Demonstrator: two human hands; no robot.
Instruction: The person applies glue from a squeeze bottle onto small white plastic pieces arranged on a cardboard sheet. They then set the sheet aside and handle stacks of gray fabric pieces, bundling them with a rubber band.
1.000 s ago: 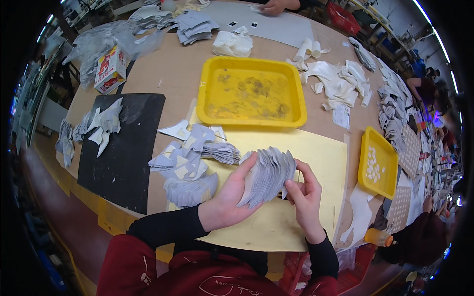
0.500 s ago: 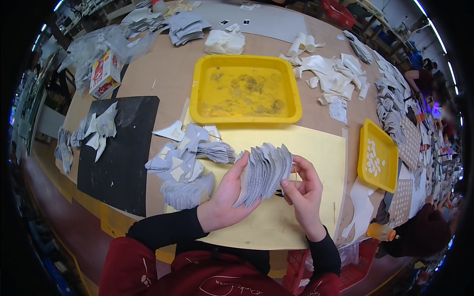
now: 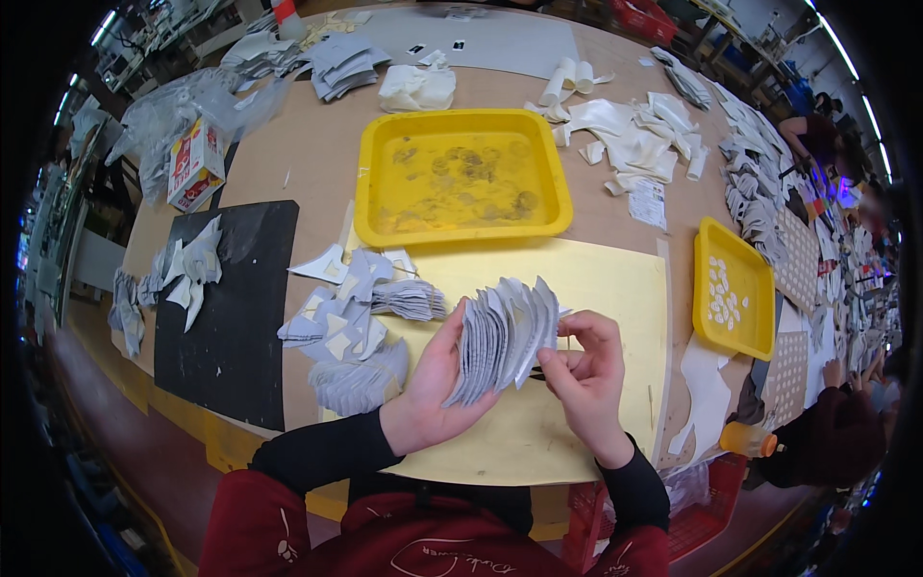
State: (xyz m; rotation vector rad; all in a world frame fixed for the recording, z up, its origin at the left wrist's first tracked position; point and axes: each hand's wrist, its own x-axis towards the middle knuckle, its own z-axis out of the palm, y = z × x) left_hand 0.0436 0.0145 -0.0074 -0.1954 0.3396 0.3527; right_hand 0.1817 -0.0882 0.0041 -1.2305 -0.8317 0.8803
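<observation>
My left hand (image 3: 430, 389) is wrapped round a fanned stack of grey fabric pieces (image 3: 500, 341), held upright above the yellow board (image 3: 538, 438). My right hand (image 3: 588, 380) is at the stack's right side, fingers curled and thumb against the outermost piece. A small dark thing (image 3: 540, 374) shows by the right thumb; its kind is too hidden to tell. Left of my hands lie a second grey stack (image 3: 361, 377), a bundle of grey pieces (image 3: 411, 299) and loose grey pieces with pale patches (image 3: 336, 317).
Beyond the hands stands a large yellow tray (image 3: 562, 192) with dark stains. A smaller yellow tray (image 3: 707, 322) at the right holds several white pieces. A black mat (image 3: 226, 327) lies at the left, an orange-capped bottle (image 3: 745, 440) at the right edge. White scraps (image 3: 625, 135) lie farther back.
The stack in my left hand has turned slightly and its pieces stand farther apart at the right side. My right hand stays at its edge. The whole view has shifted a little.
</observation>
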